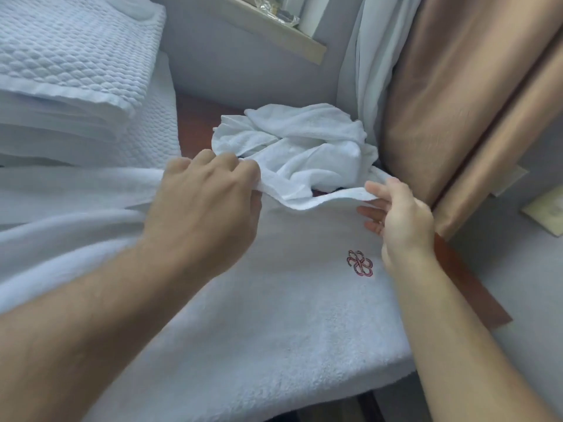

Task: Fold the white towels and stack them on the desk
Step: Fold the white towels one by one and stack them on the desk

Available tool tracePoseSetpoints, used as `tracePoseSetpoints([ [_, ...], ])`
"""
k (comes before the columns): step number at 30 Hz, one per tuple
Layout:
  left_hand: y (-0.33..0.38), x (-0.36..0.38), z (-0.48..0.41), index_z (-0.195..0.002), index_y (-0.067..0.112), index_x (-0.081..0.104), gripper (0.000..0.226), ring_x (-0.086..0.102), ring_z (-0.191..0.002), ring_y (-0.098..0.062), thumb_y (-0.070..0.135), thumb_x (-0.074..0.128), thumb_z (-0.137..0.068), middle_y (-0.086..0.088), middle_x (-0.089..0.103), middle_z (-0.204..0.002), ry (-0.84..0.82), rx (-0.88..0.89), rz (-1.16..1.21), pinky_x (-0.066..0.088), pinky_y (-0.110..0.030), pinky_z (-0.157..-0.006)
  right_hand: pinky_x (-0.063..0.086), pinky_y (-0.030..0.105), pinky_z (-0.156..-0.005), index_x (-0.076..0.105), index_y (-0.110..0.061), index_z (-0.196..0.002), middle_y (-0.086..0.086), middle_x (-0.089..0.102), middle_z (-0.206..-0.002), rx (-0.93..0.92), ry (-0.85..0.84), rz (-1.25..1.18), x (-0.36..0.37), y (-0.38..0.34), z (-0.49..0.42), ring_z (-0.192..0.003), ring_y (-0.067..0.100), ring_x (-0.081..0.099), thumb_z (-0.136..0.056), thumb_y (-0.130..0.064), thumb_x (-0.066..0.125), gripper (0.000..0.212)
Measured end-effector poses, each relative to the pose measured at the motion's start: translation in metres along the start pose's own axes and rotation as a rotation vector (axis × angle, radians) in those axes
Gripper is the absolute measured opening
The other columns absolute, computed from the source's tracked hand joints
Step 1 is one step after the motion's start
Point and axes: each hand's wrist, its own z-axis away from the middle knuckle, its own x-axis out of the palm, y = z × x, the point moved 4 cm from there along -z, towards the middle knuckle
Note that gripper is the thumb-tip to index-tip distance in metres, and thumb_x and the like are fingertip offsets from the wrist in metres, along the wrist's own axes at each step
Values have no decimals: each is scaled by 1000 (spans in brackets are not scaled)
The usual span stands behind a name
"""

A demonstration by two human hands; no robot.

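A large white towel with a red embroidered emblem lies spread over the brown desk. My left hand grips its far edge at the middle, fingers curled over the cloth. My right hand pinches the same edge near the right corner, thumb on top and fingers beneath. The edge is lifted slightly between the two hands. Behind it lies a crumpled white towel. A stack of folded white quilted towels stands at the far left.
A tan curtain and a sheer white curtain hang close on the right. A grey wall with a wooden ledge holding small items is behind the desk. Papers lie at the far right.
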Motion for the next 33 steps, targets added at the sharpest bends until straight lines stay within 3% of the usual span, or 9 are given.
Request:
tracePoseSetpoints([
  [3, 12, 8, 8, -94, 26, 49, 27, 56, -79, -25, 48, 33, -95, 6, 58, -83, -209, 114, 178, 38, -36, -60, 49, 30, -66, 80, -30, -72, -16, 76, -80, -52, 139, 169, -28, 20, 26, -72, 4, 71, -83, -50, 52, 36],
  [7, 17, 33, 26, -125, 49, 42, 54, 59, -97, -13, 80, 46, -80, 17, 61, -106, -560, 242, 121, 37, -30, -62, 39, 27, -51, 67, -10, -66, -15, 59, -51, -70, 279, 337, -41, 45, 38, -47, 3, 49, -90, -49, 56, 47],
  [12, 12, 34, 23, -116, 45, 61, 41, 64, -93, -13, 66, 37, -91, 13, 67, -96, -421, 291, 139, 47, -28, -64, 33, 23, -46, 42, -20, -69, -11, 39, -60, -80, 253, 353, -34, 42, 29, -51, 9, 33, -77, -23, 63, 23],
  [16, 26, 20, 27, -82, 24, 70, 15, 58, -62, -28, 34, 61, -89, 2, 54, -63, -242, 503, 156, 36, -28, -49, 36, 20, -57, 50, -22, -91, -8, 42, -68, -93, 378, 192, -42, 33, 37, -61, 11, 43, -78, -4, 58, 23],
  [18, 33, 10, 28, -74, 22, 69, 11, 54, -58, -27, 28, 63, -81, 2, 48, -58, -206, 557, 156, 38, -29, -49, 37, 20, -61, 56, -26, -89, -9, 40, -61, -207, 390, 242, -54, 24, 42, -59, 8, 44, -75, 0, 54, 29],
  [22, 39, 19, 40, -86, 29, 69, 23, 57, -78, -19, 44, 51, -86, 7, 51, -71, -330, 465, 49, 43, -33, -69, 38, 18, -57, 68, -30, -90, -12, 40, -50, -260, -52, 606, -59, 29, 47, -52, 6, 43, -77, -3, 55, 33],
  [24, 39, 18, 46, -88, 31, 70, 31, 57, -79, -19, 45, 42, -85, 8, 53, -73, -342, 411, 45, 43, -34, -69, 37, 22, -51, 71, -31, -89, -14, 43, -50, -237, -150, 664, -58, 40, 53, -51, 6, 42, -81, -6, 59, 29],
  [29, 38, 13, 53, -71, 26, 63, 24, 52, -69, -21, 37, 43, -78, 8, 47, -64, -330, 467, 123, 43, -37, -64, 40, 30, -68, 70, -19, -86, -12, 45, -63, -373, 247, 597, -71, 35, 63, -67, 17, 47, -75, 4, 53, 30],
  [33, 43, 11, 54, -59, 21, 49, 20, 47, -64, -20, 33, 52, -74, 6, 44, -60, -342, 533, 120, 41, -38, -61, 34, 30, -65, 61, -22, -90, -7, 45, -74, -286, 273, 619, -75, 39, 63, -77, 20, 46, -75, 4, 49, 32],
])
